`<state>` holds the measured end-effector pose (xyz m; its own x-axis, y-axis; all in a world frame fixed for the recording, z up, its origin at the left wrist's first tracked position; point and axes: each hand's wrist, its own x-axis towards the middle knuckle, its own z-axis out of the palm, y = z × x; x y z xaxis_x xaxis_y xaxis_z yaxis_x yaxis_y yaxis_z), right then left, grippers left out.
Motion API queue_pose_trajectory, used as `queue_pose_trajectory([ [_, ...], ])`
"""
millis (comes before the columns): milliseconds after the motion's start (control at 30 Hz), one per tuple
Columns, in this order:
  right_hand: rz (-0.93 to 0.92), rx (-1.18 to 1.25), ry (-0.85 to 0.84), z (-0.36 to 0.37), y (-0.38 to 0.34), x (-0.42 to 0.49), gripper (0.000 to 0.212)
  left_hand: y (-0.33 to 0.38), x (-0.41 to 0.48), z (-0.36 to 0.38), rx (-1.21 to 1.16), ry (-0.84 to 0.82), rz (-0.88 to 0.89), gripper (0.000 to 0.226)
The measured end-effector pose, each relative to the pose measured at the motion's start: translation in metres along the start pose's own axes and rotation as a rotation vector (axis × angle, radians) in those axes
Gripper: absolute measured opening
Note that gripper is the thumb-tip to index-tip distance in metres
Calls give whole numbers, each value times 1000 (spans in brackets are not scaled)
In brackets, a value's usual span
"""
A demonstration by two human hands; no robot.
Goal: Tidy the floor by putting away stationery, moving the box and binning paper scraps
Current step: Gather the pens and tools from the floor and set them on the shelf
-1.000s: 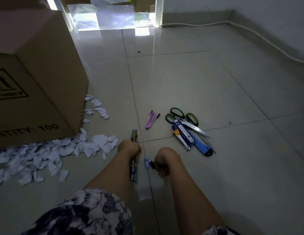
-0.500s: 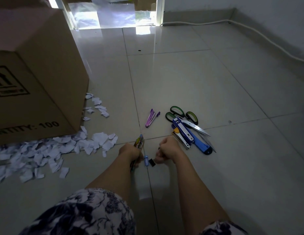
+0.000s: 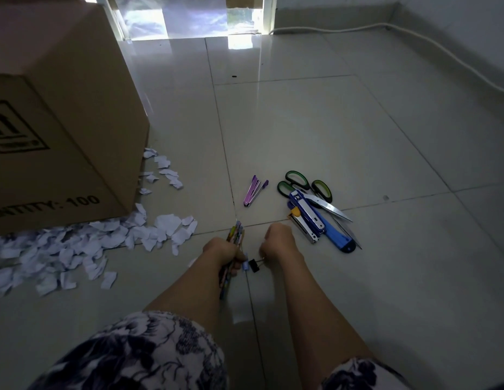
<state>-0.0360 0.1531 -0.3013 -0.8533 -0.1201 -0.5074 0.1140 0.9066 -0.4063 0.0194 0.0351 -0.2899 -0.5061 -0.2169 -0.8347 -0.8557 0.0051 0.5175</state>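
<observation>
Gripping a bundle of pens [image 3: 236, 233] in a closed fist, the left hand [image 3: 221, 250] is low over the tiled floor [image 3: 329, 130]. The bundle's long axis runs away from the person, tips pointing ahead. The right hand [image 3: 276, 239] is curled against a black binder clip [image 3: 255, 266]; whether it pinches it is unclear. At left, a cardboard box [image 3: 76, 122] shows print ending "TITY: 100", with torn paper scraps [image 3: 76, 243] at its base.
</observation>
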Motion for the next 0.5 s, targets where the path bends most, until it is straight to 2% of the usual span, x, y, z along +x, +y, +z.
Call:
queue_pose_trajectory([
  [67, -4, 243, 24, -9, 6, -1, 11, 0, -2, 1, 26, -21, -14, 21],
  [167, 85, 820, -29, -26, 10, -8, 12, 3, -6, 4, 82, -7, -26, 27],
  [233, 192, 1004, -73, -32, 11, -7, 22, 5, -4, 5, 108, 9, -33, 29],
  [300, 202, 865, -112, -35, 10, -8, 21, 5, -1, 7, 127, 24, -29, 21],
  [367, 61, 568, -203, -33, 6, -15, 9, 4, 3, 8, 140, 57, -9, 24],
  [500, -140, 51, -405, -12, 5, -26, 42, 2, 4, 10, 183, 105, 34, 36],
])
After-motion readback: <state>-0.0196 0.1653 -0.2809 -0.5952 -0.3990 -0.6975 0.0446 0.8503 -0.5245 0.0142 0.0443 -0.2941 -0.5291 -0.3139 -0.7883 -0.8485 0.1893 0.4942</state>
